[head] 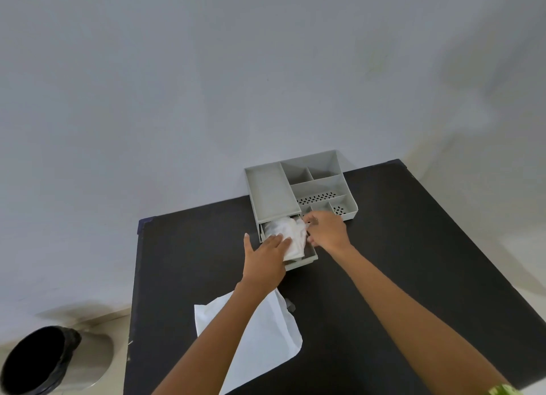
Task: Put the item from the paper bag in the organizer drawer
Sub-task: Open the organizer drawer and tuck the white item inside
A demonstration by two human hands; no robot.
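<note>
Item [288, 235] sits in the open drawer [307, 257] of the organizer [271, 193] at the tabletop [413, 247] far edge. Left hand [264, 258] lies flat on it, fingers spread. Right hand [326, 230] pinches its right edge. Looks soft, light, crinkly: press the middle, tuck the edges. Bag [266, 344] lies near the front edge.

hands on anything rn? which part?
Both are on the white plastic-wrapped item in the open organizer drawer. Left hand lies flat on its near left part; right hand pinches its far right edge.
</note>
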